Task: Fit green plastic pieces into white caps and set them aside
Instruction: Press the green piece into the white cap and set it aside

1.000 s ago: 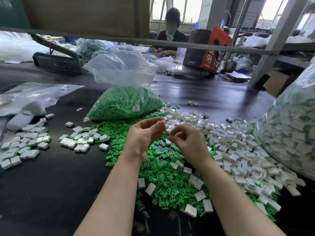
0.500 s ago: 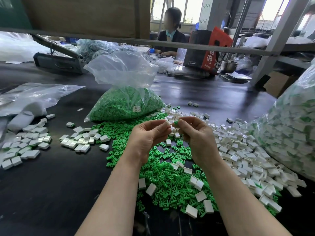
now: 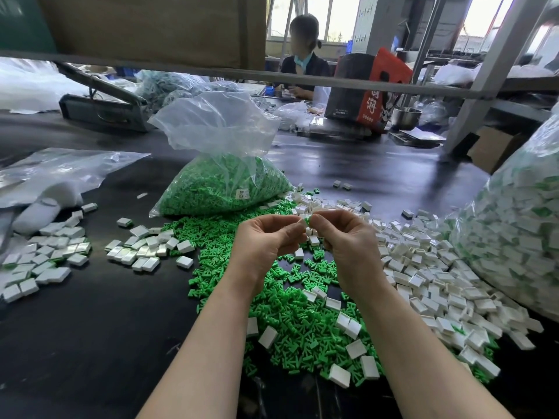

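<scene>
Both hands have closed together since a second ago and now meet fingertip to fingertip above the middle of the tabletop point(image 3: 90, 343). Left hand point(image 3: 266, 240) has its fingers curled, pinching a white cap point(image 3: 303, 222), mostly hidden behind the fingertips. Right hand point(image 3: 341, 237) pinches a green piece point(image 3: 307, 221) between thumb and forefinger, pressed against that cap.

Beneath the hands lies a spread of loose green pieces point(image 3: 290, 322), with a few caps on top. Toward the right edge runs a heap of empty white caps point(image 3: 423, 267), reaching a big clear bag of finished caps point(image 3: 514, 237). Behind the hands, toward the far edge, sits an open plastic bag of green pieces point(image 3: 223, 182). Near the left edge lie two clusters of finished caps point(image 3: 145, 249), beside a flat clear bag point(image 3: 60, 167). A grey bar point(image 3: 181, 71) crosses the view, and another person point(image 3: 302, 58) sits beyond it.
</scene>
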{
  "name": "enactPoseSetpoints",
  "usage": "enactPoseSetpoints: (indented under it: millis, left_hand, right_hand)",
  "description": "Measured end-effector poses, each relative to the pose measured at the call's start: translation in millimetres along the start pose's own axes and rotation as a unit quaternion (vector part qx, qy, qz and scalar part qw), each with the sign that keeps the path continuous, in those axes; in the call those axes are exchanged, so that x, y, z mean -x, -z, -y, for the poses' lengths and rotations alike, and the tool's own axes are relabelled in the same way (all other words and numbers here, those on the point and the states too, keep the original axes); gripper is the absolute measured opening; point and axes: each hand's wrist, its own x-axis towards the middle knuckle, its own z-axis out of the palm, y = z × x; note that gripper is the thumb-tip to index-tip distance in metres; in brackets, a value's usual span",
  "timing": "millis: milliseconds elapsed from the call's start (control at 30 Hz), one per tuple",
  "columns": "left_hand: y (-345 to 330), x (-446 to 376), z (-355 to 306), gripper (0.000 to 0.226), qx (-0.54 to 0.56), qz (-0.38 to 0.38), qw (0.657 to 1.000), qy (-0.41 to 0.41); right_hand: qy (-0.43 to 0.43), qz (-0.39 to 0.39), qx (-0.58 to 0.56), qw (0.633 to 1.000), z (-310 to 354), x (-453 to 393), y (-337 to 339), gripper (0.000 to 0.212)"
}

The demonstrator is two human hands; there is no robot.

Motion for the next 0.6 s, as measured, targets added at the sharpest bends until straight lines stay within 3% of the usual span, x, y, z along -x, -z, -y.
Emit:
enactPoseSetpoints:
  millis: [333,600]
  left_hand:
    - [0.0,-0.8,1.2,0.006,-0.126,-0.011,0.989,-0.075]
    - [6.3,-1.4,3.6,0.005,-0.206,0.006,0.975,-0.081]
  right_hand:
    - [-0.007,0.047,0.104,0.993,0.5,0.8,7.6,0.012]
    - [-0.062,0.075,0.14,0.985,-4.4,-0.1,10.1,0.01]
